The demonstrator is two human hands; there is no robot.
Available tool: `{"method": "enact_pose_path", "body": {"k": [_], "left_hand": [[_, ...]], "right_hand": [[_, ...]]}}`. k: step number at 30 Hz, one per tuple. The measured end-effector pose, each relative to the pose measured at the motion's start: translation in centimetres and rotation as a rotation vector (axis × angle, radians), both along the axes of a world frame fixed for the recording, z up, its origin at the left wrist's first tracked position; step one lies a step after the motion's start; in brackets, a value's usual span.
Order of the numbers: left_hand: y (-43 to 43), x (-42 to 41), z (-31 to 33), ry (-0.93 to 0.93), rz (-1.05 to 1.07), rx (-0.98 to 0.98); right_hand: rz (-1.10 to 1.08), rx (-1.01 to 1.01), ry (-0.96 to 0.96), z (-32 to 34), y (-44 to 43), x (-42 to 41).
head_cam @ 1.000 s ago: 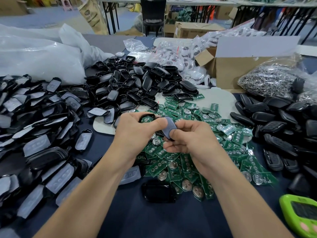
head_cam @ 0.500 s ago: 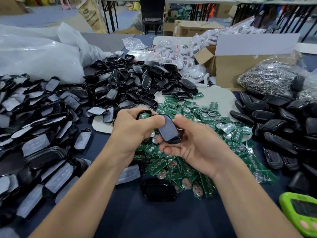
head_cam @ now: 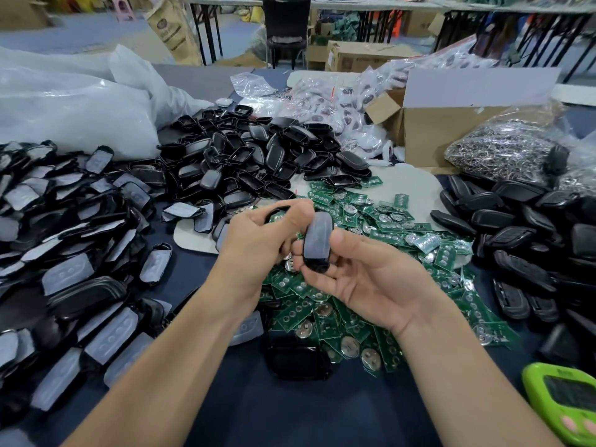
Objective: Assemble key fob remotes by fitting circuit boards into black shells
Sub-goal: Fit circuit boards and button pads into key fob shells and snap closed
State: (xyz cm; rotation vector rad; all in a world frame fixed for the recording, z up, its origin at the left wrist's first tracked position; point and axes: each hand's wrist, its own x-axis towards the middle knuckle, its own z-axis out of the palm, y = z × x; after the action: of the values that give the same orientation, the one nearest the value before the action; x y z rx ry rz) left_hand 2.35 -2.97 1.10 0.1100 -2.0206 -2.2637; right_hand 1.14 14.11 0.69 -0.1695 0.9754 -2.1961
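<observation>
Two hands are counted, left hand (head_cam: 258, 243) and right hand (head_cam: 374, 282), and two held shells: film-covered shell (head_cam: 317, 240), board-fitted shell (head_cam: 278, 210). Circuit boards (head_cam: 390, 227) cannot be numbered; one green timer (head_cam: 562, 403) is seen at 5 o'clock.

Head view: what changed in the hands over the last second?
The right hand rolled from knuckles-up to palm-up, so the grey-faced shell half in its grip swung from tilted to nearly upright. The left hand kept holding the shell with a green board. The piles of circuit boards and black shells stayed put.
</observation>
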Motion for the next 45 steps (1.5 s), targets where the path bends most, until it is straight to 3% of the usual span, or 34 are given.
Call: {"method": "enact_pose_path", "body": {"k": [11, 18, 30, 39, 45], "left_hand": [[-0.2, -0.3, -0.2, -0.051, 0.195, -0.148], [-1.1, -0.5, -0.6, 0.012, 0.251, -0.216], [-0.7, -0.3, -0.9, 0.044, 0.073, -0.212], [-1.2, -0.5, -1.1, -0.025, -0.088, -0.112], [-1.5, -0.5, -1.1, -0.062, -0.13, -0.035]], "right_hand": [[-0.285, 0.014, -0.105, 0.1, -0.3, -0.2], [-0.417, 0.253, 0.094, -0.4, -0.8, -0.4], [-0.572, 0.559, 0.447, -1.0, -1.7, 0.2], [-0.655, 0.738, 0.53, -1.7, -1.8, 0.0], [-0.63, 0.716, 0.606, -1.7, -1.6, 0.0]]}}
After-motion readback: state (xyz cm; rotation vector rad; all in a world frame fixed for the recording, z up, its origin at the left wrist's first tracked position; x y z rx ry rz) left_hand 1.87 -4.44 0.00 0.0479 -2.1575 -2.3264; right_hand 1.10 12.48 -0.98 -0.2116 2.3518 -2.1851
